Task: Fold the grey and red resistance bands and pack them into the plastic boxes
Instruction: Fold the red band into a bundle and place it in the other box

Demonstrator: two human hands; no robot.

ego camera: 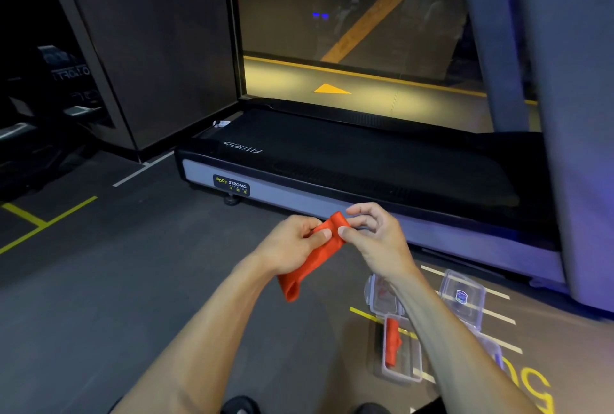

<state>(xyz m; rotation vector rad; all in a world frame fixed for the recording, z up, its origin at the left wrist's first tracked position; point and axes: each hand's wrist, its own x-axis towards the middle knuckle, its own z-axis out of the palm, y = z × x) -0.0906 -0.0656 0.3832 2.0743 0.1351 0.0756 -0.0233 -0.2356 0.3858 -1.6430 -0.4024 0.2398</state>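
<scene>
A red resistance band hangs in the air in front of the person, its upper end pinched between the thumb and curled fingers of the left hand and the thumb and forefinger of the right hand, its lower end drooping free towards the near left. On the dark floor to the near right lie clear plastic boxes, one open box holding another folded red band. Beyond the hands, a black treadmill stretches across the far side.
</scene>
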